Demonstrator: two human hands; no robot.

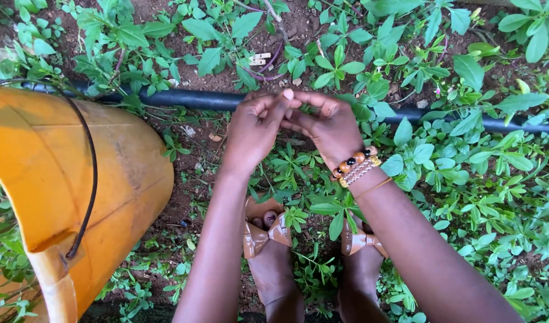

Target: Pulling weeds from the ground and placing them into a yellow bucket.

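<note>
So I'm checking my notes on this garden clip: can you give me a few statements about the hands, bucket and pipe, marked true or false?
1. Both hands, left and right, meet above the black pipe. True.
2. The yellow bucket stands upright to the person's right. False: it lies tilted on the person's left.
3. A beaded bracelet sits on the right wrist. True.
4. The person is barefoot. False: brown sandals with bows are on the feet.
5. The ground is bare concrete. False: it is soil with green plants.
</note>
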